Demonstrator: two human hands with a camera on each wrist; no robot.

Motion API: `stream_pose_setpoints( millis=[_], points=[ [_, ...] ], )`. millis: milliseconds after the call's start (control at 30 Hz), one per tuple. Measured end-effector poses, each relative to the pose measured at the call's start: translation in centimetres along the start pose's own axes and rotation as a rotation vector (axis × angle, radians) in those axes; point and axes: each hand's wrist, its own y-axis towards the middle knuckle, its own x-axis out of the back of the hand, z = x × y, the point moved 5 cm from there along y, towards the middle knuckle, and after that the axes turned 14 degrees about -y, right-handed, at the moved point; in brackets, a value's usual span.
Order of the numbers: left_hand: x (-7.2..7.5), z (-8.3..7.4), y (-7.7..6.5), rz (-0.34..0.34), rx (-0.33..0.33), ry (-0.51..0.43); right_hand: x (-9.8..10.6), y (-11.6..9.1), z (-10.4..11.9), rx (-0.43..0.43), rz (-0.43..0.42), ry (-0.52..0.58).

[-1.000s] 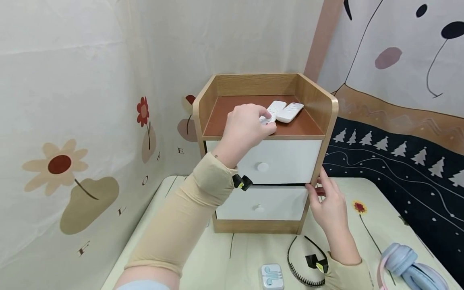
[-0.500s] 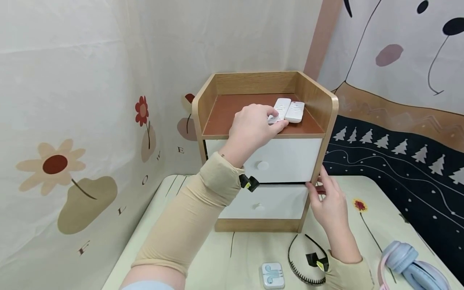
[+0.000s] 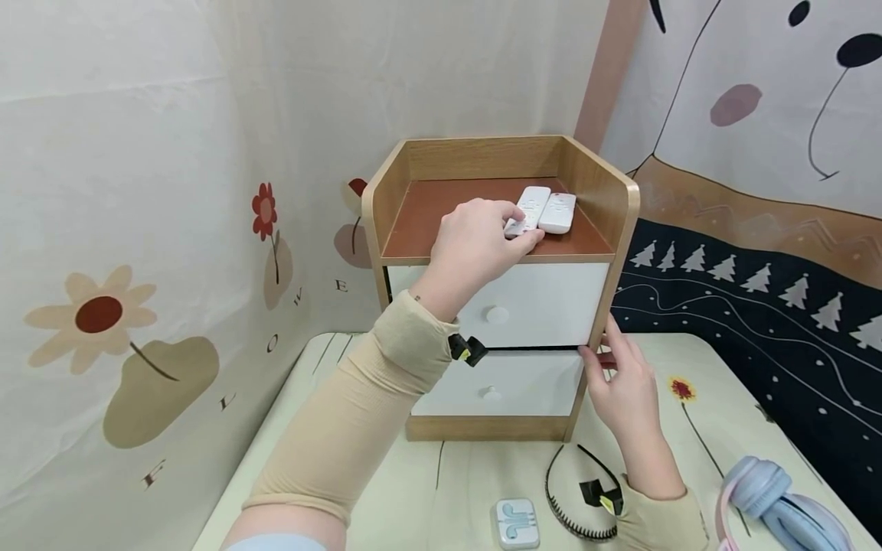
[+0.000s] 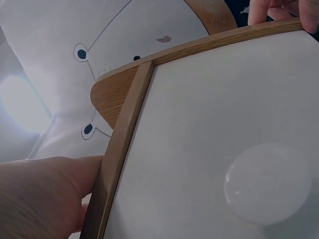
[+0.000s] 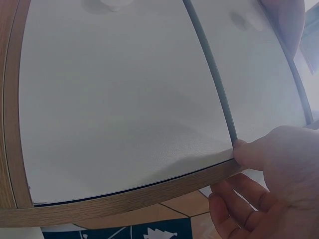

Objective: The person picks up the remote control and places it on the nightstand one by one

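My left hand (image 3: 472, 241) reaches over the front of a small wooden cabinet (image 3: 496, 428) and grips the near end of a white remote control (image 3: 532, 203) on its brown top. Against that one's right side lies a shorter white remote control (image 3: 558, 213); the two sit nearly parallel. The right hand (image 3: 625, 390) pinches the cabinet's right side panel, thumb at the front edge by the gap between the upper drawer (image 3: 544, 306) and the lower drawer (image 3: 524, 386). In the right wrist view, its curled fingers (image 5: 239, 204) lie on the panel's outer side. Both drawers look closed.
Before the cabinet lie cased earphones (image 3: 517, 524) and a black toothed headband (image 3: 572, 524), near the right sleeve. Blue and pink headphones (image 3: 775, 497) lie at the front right. A patterned curtain (image 3: 138, 191) hangs to the left and behind.
My left hand has moved slightly right with its remote control. The shorter one has turned from slanting to nearly parallel beside it. My right hand keeps its place on the cabinet.
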Motion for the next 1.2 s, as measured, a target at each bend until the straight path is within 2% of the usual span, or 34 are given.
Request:
stream_pose_setpoints(
  millis=[167, 300, 467, 633, 867, 1200],
  points=[
    [0.3, 0.2, -0.8, -0.054, -0.054, -0.027, 0.1, 0.1, 0.0, 0.004, -0.008, 0.004],
    [0.7, 0.4, -1.7, -0.096, -0.083, -0.089, 0.1, 0.0, 0.0, 0.009, -0.015, 0.006],
    [1.2, 0.8, -3.0, -0.119, -0.132, -0.144, 0.0, 0.0, 0.0, 0.007, -0.006, 0.007],
    [1.5, 1.2, -4.1, -0.156, -0.226, -0.194, 0.0, -0.1, 0.1, 0.007, -0.003, 0.013],
    [2.3, 2.0, -5.9, -0.247, -0.360, -0.221, 0.2, -0.1, 0.2, 0.001, -0.005, 0.018],
    [3.7, 3.9, -9.6, -0.390, -0.509, -0.220, 0.1, -0.2, 0.2, -0.007, 0.004, 0.011]
  ],
)
